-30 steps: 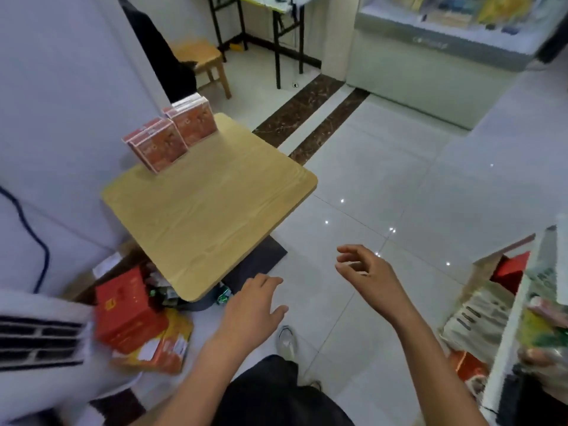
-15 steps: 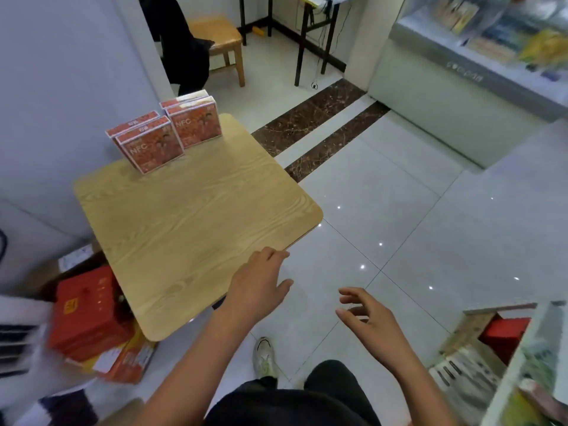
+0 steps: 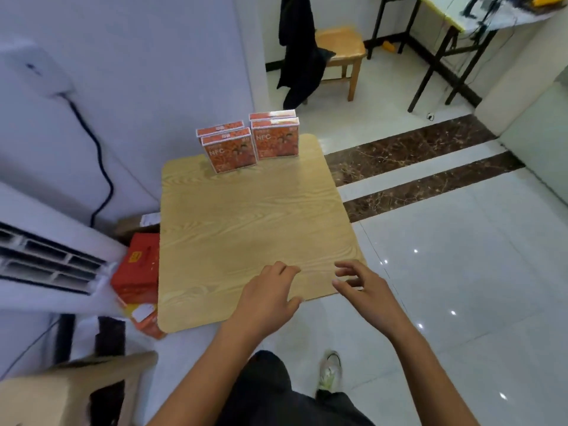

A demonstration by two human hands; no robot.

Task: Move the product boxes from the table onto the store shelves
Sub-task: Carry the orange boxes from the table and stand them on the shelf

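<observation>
A wooden stool (image 3: 341, 41) stands on glossy white tiles (image 3: 461, 272), a dark garment (image 3: 298, 56) hanging just left of it. A black-legged desk (image 3: 439, 10) stands right of it.

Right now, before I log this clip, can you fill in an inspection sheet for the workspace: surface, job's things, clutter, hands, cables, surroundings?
Surface: light wood-grain square table with rounded corners.
Job's things: four orange-red NFC product boxes, upright in two pairs at the table's far edge; store shelves not in view.
Clutter: red cardboard box on the floor left of the table, orange packets beneath it.
Hands: left hand and right hand both open, holding nothing, over the table's near edge.
Cables: black cable running down the white wall.
Surroundings: white air-conditioner unit, wooden stool, dark garment hanging beside it, white tiled floor.
</observation>
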